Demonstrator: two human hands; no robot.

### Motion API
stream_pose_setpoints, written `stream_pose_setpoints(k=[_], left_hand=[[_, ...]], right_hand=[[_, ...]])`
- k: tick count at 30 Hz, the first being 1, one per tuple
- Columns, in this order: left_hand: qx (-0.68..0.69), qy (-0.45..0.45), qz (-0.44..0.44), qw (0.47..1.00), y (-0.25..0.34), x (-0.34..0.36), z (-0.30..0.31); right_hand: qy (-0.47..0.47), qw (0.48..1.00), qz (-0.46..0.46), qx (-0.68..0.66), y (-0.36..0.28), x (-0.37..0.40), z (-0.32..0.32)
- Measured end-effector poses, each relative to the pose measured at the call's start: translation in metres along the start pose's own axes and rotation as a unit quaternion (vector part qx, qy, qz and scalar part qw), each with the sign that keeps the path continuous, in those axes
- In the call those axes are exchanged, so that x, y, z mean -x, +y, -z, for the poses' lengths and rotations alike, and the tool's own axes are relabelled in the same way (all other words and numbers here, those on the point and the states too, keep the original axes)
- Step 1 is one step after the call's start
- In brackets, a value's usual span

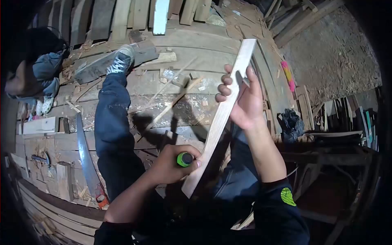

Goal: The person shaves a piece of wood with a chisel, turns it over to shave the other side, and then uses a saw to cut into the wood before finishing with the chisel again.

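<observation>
Sat over a floor of worn wooden planks (192, 45), strewn with shavings. Held a long pale wooden slat (222, 114) slanting above the lap. Gripped its upper half in the right hand (243, 104), fingers curled shut. Clenched the left hand (171, 165) around a green-handled tool (183, 159) against the lower part. Looked midway: upper faces clean, lower end apparently unfinished.

Pale wooden slat (222, 114) slants upward beside a green-handled tool (184, 159).

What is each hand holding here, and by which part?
The right hand grips the wooden slat around its upper half; the left hand clasps a green-handled tool by its handle, working end hidden.
</observation>
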State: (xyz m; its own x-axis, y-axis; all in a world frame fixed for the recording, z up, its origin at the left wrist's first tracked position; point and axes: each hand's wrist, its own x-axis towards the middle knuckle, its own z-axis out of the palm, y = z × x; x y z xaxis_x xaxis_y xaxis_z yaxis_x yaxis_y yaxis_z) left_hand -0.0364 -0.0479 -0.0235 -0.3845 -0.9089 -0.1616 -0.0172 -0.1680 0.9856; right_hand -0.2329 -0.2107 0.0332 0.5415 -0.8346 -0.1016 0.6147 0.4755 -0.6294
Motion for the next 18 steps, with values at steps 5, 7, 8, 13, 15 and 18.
stream_pose_setpoints(k=[5, 7, 8, 13, 15, 18], left_hand=[[-0.065, 0.228, -0.157, 0.959, -0.009, -0.010, 0.002], [0.007, 0.304, -0.104, 0.947, 0.009, -0.007, 0.012], [0.029, 0.334, -0.096, 0.937, 0.011, -0.005, 0.018], [0.103, 0.376, -0.111, 0.914, 0.011, -0.004, 0.022], [0.120, 0.374, -0.098, 0.914, 0.010, -0.002, 0.019], [0.158, 0.362, -0.079, 0.915, 0.011, 0.001, 0.021]], right_hand=[[0.011, 0.994, 0.081, -0.066, -0.023, 0.019, 0.012], [-0.007, 0.993, 0.114, -0.031, -0.029, 0.028, 0.009], [-0.028, 0.992, 0.119, -0.017, -0.031, 0.030, 0.013], [-0.034, 0.988, 0.146, 0.045, -0.019, 0.034, 0.012], [0.010, 0.986, 0.139, 0.087, -0.005, 0.032, 0.007], [0.021, 0.987, 0.118, 0.111, 0.018, 0.024, 0.011]])
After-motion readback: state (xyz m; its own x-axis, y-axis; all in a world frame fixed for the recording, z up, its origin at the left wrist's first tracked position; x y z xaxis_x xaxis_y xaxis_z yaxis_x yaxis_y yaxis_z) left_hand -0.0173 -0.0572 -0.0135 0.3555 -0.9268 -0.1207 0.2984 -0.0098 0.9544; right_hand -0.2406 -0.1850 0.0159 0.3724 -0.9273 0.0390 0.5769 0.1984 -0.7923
